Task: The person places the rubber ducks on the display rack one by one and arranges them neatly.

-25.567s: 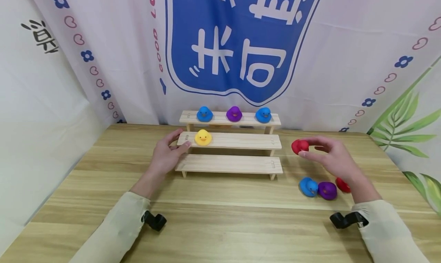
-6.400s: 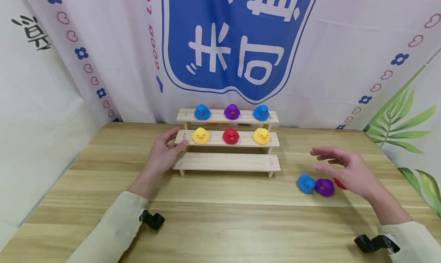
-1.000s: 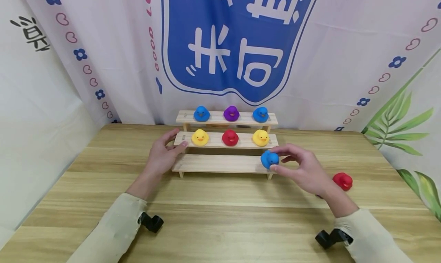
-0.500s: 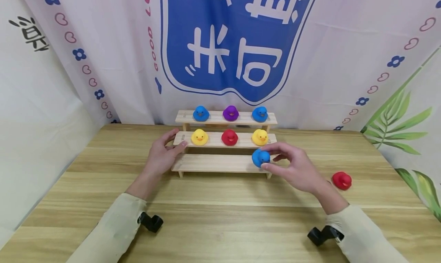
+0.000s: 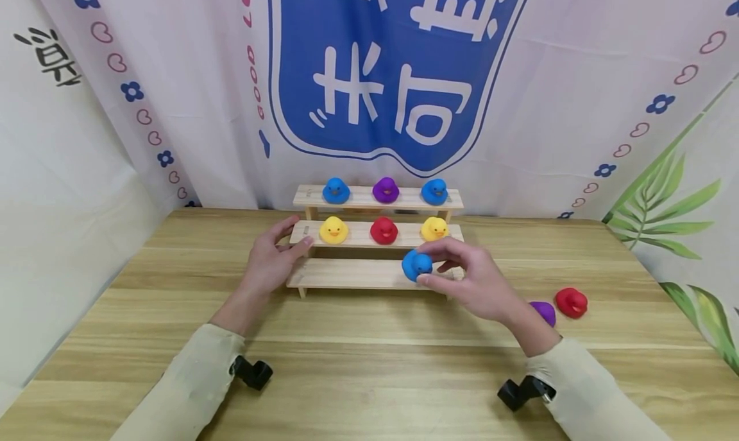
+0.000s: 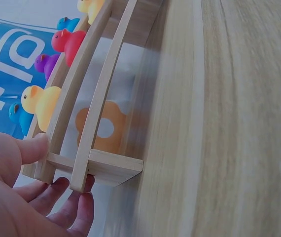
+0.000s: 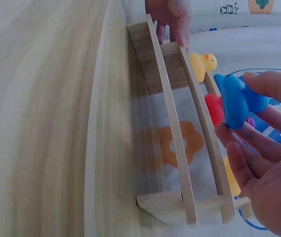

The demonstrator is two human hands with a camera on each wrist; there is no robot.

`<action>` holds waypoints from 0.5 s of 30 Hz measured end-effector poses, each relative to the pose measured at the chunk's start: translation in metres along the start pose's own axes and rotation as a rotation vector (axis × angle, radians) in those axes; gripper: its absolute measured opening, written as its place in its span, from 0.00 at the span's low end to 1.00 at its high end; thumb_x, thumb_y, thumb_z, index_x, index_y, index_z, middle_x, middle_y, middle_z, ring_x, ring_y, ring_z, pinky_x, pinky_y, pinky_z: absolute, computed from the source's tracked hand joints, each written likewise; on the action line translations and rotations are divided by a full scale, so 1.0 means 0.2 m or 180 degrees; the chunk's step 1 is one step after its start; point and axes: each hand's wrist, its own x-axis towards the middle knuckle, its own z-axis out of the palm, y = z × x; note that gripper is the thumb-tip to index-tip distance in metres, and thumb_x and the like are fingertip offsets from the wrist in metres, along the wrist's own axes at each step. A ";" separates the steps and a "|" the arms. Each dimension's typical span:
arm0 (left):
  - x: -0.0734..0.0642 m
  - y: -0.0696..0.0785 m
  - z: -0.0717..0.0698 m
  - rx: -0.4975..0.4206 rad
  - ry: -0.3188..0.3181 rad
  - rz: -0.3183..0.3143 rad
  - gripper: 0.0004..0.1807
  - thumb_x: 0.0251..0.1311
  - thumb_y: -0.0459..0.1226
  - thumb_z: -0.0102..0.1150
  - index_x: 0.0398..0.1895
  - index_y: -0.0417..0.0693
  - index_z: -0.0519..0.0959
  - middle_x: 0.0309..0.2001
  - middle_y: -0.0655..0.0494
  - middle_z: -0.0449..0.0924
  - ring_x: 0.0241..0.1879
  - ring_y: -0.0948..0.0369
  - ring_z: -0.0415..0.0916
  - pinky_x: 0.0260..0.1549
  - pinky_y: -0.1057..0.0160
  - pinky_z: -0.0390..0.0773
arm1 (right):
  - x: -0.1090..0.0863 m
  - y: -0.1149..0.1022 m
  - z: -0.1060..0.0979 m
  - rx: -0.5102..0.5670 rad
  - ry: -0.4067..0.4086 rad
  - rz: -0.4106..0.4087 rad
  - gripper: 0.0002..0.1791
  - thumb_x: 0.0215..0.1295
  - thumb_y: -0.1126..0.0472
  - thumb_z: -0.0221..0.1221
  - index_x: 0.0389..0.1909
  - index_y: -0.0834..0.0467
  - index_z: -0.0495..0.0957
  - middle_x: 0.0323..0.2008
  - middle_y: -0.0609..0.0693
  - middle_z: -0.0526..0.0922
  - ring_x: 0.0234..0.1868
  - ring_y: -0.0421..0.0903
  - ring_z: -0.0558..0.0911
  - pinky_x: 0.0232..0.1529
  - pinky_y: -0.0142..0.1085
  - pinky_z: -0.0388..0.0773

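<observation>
A three-step wooden display stand [image 5: 352,273] carries rubber ducks on its upper two steps. My left hand [image 5: 273,255] grips its left end; in the left wrist view the thumb [image 6: 34,148] lies on the middle step and the fingers bend round the end. Between thumb and fingers my right hand [image 5: 476,280] pinches a blue rubber duck [image 5: 416,266], held over the bottom step toward its right half. The right wrist view shows this blue duck [image 7: 236,101] raised off the wood. On the middle step sit a yellow duck [image 5: 333,230], a red duck [image 5: 383,230] and another yellow duck [image 5: 434,229].
The top step bears a blue duck [image 5: 336,190], a purple duck [image 5: 385,190] and a second blue duck [image 5: 434,192]. Right of the stand, a purple duck [image 5: 543,312], partly hidden by my forearm, and a red duck [image 5: 571,303] lie on the table [image 5: 358,377]. A printed curtain [image 5: 219,94] hangs behind.
Since 25.6 s ago, a red and a yellow duck have joined the middle step. The blue duck has left the table and, over the last second, moved left above the bottom step. The left hand stays.
</observation>
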 end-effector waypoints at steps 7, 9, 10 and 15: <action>0.00 0.00 0.00 -0.0011 -0.0023 -0.0025 0.37 0.67 0.48 0.60 0.77 0.57 0.58 0.73 0.52 0.63 0.56 0.52 0.75 0.49 0.65 0.79 | 0.03 -0.04 0.06 0.0065 -0.0021 -0.0031 0.19 0.62 0.53 0.68 0.54 0.47 0.79 0.50 0.42 0.83 0.49 0.43 0.82 0.49 0.37 0.82; 0.00 0.00 0.00 -0.0014 -0.0020 -0.0025 0.37 0.67 0.48 0.60 0.77 0.57 0.58 0.73 0.52 0.62 0.56 0.52 0.75 0.49 0.65 0.79 | 0.04 -0.05 0.07 0.0083 -0.0034 -0.0044 0.19 0.62 0.53 0.68 0.54 0.46 0.79 0.50 0.42 0.83 0.49 0.42 0.82 0.49 0.37 0.82; 0.00 0.00 0.00 -0.0009 -0.0016 -0.0020 0.37 0.67 0.48 0.60 0.77 0.57 0.58 0.73 0.52 0.63 0.56 0.52 0.75 0.50 0.64 0.79 | 0.04 -0.05 0.08 0.0089 -0.0042 -0.0047 0.19 0.62 0.53 0.68 0.54 0.46 0.79 0.50 0.41 0.83 0.49 0.42 0.82 0.49 0.36 0.82; 0.00 0.00 0.00 -0.0012 -0.0010 -0.0025 0.37 0.67 0.48 0.60 0.76 0.58 0.59 0.73 0.52 0.63 0.57 0.52 0.75 0.50 0.64 0.79 | 0.07 -0.06 0.12 0.0110 -0.0052 -0.0073 0.19 0.61 0.52 0.68 0.54 0.45 0.79 0.50 0.40 0.83 0.49 0.41 0.82 0.48 0.36 0.82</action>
